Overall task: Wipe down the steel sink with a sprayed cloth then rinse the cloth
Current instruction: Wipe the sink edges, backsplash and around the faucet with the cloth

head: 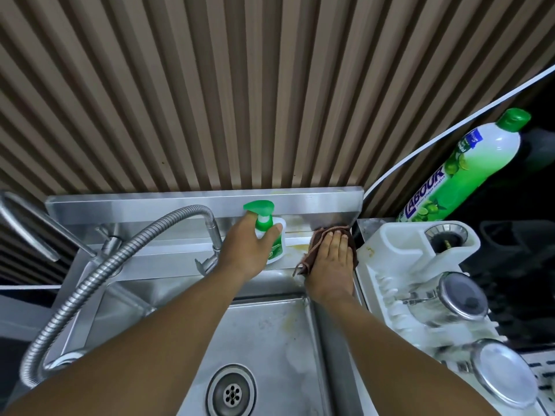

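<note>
Counting what's on view: one steel sink (pixel 270 325) with one round drain (pixel 231 393) down at 6 o'clock, one flexible metal hose (pixel 99 274) looping round at 9 o'clock, one spray bottle (pixel 264 223), one brown cloth (pixel 316 243), one green dish soap bottle (pixel 468 163) leaning up at 2 o'clock, one white dish rack (pixel 396 259) at 3 o'clock, and two jars with steel lids (pixel 462 295) lying in that rack. There's also one sink strainer (pixel 446 235) sat in the rack's cup.

Hands next, two of them. The left hand (pixel 249 250) is wrapped round the spray bottle's neck, thumb on one side and fingers on the other, with one fingertip up by the green trigger. The bottle stands on the sink's back ledge at about 12 o'clock of the basin, just beside the hose's tap end.

The right hand (pixel 330 259) is flat, fingers straight and close together, pressing down on the cloth. The cloth is bunched on the back ledge at roughly 1 o'clock of the basin, tucked into the corner by the splashback and just beside the dish rack. A frayed bit of it hangs off toward the basin. There are yellowish smears on the ledge between bottle and cloth.
</note>
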Demonstrator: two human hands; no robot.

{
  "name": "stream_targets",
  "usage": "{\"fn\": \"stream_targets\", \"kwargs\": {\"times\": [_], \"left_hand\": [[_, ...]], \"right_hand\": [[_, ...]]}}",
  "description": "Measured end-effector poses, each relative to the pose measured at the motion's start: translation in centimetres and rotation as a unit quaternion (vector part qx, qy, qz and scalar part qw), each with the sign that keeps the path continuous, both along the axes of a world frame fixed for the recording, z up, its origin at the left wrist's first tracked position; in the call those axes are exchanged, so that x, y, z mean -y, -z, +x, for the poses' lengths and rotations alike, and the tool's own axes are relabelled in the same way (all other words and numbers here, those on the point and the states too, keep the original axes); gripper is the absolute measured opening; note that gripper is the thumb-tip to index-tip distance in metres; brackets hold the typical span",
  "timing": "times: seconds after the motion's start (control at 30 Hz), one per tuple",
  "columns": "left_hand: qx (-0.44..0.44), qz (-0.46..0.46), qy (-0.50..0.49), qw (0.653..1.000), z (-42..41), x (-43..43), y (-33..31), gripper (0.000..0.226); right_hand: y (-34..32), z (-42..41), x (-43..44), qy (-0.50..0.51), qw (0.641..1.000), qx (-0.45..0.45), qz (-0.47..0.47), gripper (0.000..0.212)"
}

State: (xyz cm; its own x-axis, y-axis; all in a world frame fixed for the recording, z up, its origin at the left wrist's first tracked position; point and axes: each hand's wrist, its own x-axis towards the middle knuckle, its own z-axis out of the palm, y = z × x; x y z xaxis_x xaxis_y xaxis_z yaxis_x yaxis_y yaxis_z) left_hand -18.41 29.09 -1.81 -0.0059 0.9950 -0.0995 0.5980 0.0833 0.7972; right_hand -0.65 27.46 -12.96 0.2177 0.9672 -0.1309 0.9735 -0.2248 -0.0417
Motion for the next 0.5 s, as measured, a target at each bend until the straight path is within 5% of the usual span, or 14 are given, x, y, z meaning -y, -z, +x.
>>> {"fn": "stream_targets", "kwargs": {"times": [0.27,0.5], "left_hand": [[0.041,-0.002,0.020,0.999,-4.0,1.7,-2.2,0.028],[-0.035,-0.006,0.022,0.999,-8.9,3.4,-2.0,0.026]], "right_hand": [[-0.2,-0.8,0.4,-0.006,1.000,0.015,-0.017,0.097],[-0.6,-4.8,0.2,0.019,1.000,-0.016,-0.006,0.094]]}}
